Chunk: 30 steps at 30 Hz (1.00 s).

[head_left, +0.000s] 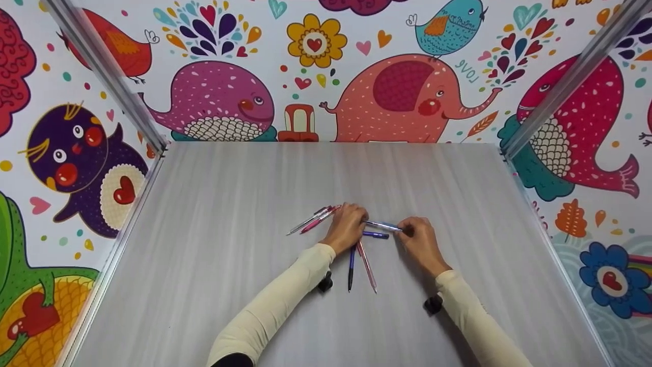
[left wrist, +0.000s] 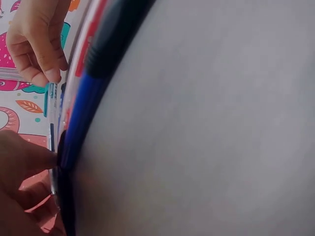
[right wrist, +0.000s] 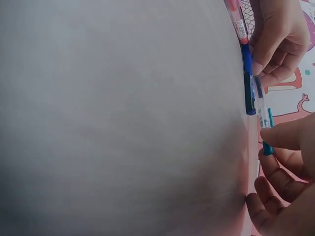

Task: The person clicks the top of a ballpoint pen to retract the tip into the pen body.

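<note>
Between the two hands lies a clear-barrelled pen (head_left: 383,226) with a teal end. The left hand (head_left: 347,223) pinches its left end. At the teal end, the right hand (right wrist: 290,167) grips with thumb and index finger. Just below that pen is a blue pen (head_left: 376,235), partly hidden by the left hand. A blue pen with a dark grip (left wrist: 88,105) and a clear red pen (head_left: 368,267) point toward the person from under the left hand. To the left, a clear pen with a dark top (head_left: 308,221) and a pink pen (head_left: 320,219) lie side by side.
The pens are on a grey wood-grain table (head_left: 229,204). Metal posts (head_left: 560,86) rise at its back corners, and panels printed with cartoon animals stand along the back and sides. Small black devices (head_left: 433,305) are worn at both wrists.
</note>
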Each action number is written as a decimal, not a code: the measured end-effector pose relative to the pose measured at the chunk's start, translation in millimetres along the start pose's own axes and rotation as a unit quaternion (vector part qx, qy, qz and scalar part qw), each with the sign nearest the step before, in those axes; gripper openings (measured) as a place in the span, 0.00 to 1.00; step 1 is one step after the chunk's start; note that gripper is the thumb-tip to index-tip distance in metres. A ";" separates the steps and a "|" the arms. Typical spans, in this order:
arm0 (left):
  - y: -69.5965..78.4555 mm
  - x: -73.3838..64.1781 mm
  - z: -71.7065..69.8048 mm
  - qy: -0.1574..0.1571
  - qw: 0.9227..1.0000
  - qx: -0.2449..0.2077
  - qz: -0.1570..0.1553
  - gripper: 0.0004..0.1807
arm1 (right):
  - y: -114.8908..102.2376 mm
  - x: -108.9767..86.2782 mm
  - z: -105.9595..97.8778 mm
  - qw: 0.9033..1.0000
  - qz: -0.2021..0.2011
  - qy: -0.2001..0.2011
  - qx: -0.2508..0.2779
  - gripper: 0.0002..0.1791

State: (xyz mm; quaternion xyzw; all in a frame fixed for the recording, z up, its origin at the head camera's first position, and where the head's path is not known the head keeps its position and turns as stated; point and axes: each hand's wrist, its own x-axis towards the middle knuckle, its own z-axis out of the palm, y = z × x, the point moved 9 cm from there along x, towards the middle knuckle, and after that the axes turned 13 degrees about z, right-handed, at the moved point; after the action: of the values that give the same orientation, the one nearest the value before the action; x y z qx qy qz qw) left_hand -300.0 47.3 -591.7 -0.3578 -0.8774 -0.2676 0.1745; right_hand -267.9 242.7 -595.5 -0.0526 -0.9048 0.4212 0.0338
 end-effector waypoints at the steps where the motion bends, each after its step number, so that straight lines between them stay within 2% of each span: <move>1: 3.9 0.9 -4.4 -0.006 1.000 0.011 0.000 0.03 | 0.4 0.2 0.3 1.000 0.002 -0.001 -0.002 0.08; 7: 9.6 2.1 -9.2 -0.031 0.999 0.037 -0.015 0.04 | 1.9 3.2 2.6 1.000 -0.002 0.000 -0.013 0.05; 12: 7.2 1.2 -8.5 -0.040 0.999 0.026 -0.023 0.04 | 2.0 4.0 3.2 1.000 0.000 -0.006 -0.009 0.05; 14: -1.3 -1.5 0.6 -0.024 0.999 0.007 -0.020 0.05 | 1.4 2.4 2.9 1.000 0.006 -0.010 -0.005 0.05; 16: -2.0 -3.0 -1.0 -0.011 1.000 -0.007 -0.016 0.06 | 0.0 0.2 2.7 1.000 0.010 -0.012 -0.001 0.05; 17: -5.3 -5.7 2.5 0.001 1.000 -0.008 -0.014 0.06 | -0.9 -1.2 2.5 1.000 0.011 -0.012 0.000 0.05; 19: -4.9 -8.0 -1.6 0.020 0.999 -0.025 -0.013 0.07 | -3.4 -3.8 1.1 1.000 0.009 -0.005 0.001 0.06; 20: -6.2 -9.0 -1.1 0.025 0.999 -0.016 -0.012 0.08 | -4.6 -4.8 0.1 1.000 0.007 0.001 0.003 0.06; 24: 6.1 -11.4 -23.2 0.040 0.999 -0.026 -0.021 0.11 | -11.4 -8.4 -3.6 1.000 -0.004 0.018 0.008 0.08; 26: 8.3 -13.8 -28.4 0.045 0.998 -0.027 -0.026 0.12 | -16.0 -10.1 -3.9 1.000 -0.013 0.017 0.011 0.08; 27: 15.7 -14.4 -39.5 0.046 0.998 -0.037 -0.030 0.12 | -18.2 -11.0 -3.3 1.000 -0.016 0.015 0.011 0.08; 30: 18.1 -18.8 -45.3 0.045 0.997 -0.044 -0.040 0.13 | -25.0 -13.9 -1.5 0.999 -0.032 0.011 0.010 0.08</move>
State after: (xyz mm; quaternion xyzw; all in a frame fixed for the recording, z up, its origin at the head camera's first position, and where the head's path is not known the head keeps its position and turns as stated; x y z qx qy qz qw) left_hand -268.9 21.2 -558.7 -0.3170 -0.8698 -0.3285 0.1872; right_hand -255.7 226.2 -575.6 -0.0276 -0.9013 0.4283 0.0580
